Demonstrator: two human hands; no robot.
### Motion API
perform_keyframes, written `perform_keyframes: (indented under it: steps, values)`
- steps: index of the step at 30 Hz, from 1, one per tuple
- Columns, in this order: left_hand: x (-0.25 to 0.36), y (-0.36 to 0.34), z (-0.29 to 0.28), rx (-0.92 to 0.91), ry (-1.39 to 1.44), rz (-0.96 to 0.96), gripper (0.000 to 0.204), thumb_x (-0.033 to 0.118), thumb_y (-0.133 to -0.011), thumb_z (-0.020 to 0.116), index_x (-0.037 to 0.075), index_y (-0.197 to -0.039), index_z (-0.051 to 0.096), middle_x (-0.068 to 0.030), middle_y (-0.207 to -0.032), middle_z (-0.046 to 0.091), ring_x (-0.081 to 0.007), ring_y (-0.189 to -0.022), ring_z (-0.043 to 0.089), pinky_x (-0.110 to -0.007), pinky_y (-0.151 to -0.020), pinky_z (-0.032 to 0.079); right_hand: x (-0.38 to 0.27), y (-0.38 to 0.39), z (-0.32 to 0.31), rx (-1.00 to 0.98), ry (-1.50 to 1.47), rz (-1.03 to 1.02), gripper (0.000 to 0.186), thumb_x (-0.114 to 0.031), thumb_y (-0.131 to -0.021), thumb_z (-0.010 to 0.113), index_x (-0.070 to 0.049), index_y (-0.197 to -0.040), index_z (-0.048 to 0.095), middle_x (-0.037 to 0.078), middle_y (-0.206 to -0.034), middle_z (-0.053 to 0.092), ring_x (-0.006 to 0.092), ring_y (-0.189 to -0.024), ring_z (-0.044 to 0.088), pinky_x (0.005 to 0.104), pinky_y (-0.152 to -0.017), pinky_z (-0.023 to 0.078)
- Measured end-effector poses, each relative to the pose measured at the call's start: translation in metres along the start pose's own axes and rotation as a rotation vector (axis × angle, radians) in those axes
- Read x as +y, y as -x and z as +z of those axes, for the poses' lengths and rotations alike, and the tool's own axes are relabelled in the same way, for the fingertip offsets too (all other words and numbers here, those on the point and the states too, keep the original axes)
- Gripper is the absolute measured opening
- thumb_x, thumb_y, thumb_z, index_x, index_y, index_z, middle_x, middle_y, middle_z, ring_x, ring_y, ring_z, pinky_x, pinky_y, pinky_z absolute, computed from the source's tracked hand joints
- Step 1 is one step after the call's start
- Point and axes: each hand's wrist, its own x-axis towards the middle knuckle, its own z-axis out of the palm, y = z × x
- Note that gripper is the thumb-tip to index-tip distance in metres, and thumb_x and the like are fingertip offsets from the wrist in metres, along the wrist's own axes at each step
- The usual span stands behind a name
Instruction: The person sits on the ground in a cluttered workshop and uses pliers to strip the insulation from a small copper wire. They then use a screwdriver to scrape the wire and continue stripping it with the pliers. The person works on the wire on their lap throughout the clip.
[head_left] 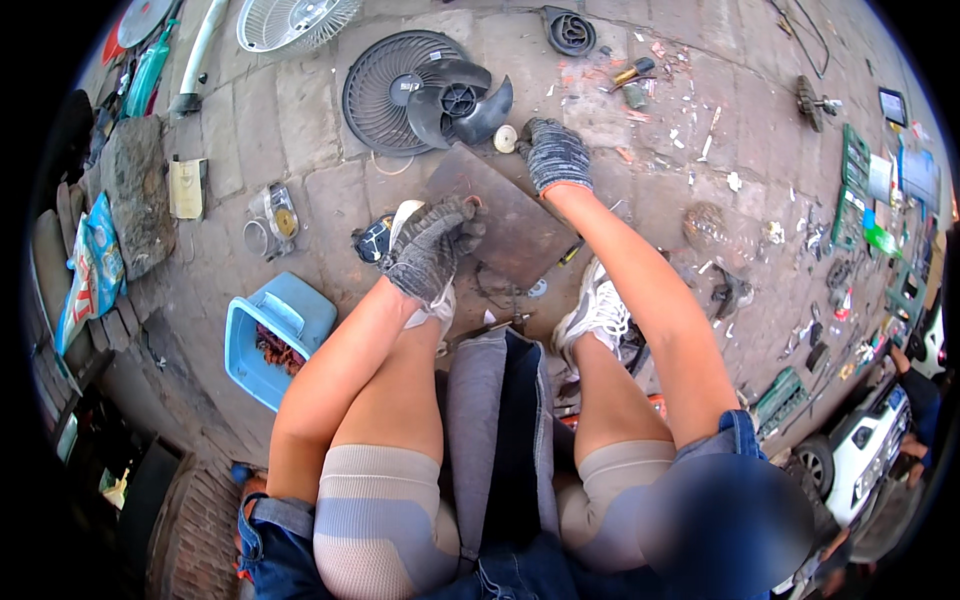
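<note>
1. Plate [520, 228], flat, straight-edged and rusty brown, lay on the paving just beyond the person's shoes [600, 305], between the two hands.
2. The gloved left hand [428, 248] was over the plate's left side, its fingers curled inward; a small reddish bit [473, 202] showed at their tips, though whether they pinched it could not be told.
3. The gloved right hand [556, 158] was by the plate's upper right edge, fingers bent near a white round cap [505, 139]; whether they gripped anything could not be told.
4. Beyond the plate, dark fan blades [487, 112] overlapped a round black grille [372, 95].
5. Beside the left forearm, a blue bucket [318, 300] held reddish-brown scraps [278, 352].
</note>
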Motion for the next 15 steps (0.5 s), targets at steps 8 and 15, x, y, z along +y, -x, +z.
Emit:
perform_keyframes:
  steps: [8, 15]
  values:
    - [0.005, 0.004, -0.001, -0.014, 0.027, 0.072, 0.01, 0.009, -0.082, 0.06, 0.005, -0.092, 0.06, -0.008, -0.09, 0.063, -0.0172, -0.074, 0.061, -0.028, -0.065, 0.05, 0.005, 0.007, 0.008, 0.058, 0.033, -0.036, 0.02, -0.022, -0.081, 0.052, -0.009, -0.094, 0.06, 0.015, -0.095, 0.061, 0.0321, -0.093, 0.058, 0.0422, -0.081, 0.044]
    - [0.006, 0.006, -0.002, 0.034, -0.004, 0.082, 0.011, 0.01, -0.082, 0.06, 0.005, -0.092, 0.059, -0.0078, -0.087, 0.063, -0.0156, -0.072, 0.06, -0.027, -0.064, 0.048, 0.018, 0.013, 0.002, 0.143, -0.063, -0.157, 0.022, -0.024, -0.08, 0.055, -0.01, -0.097, 0.059, 0.014, -0.096, 0.059, 0.031, -0.093, 0.056, 0.0419, -0.081, 0.044]
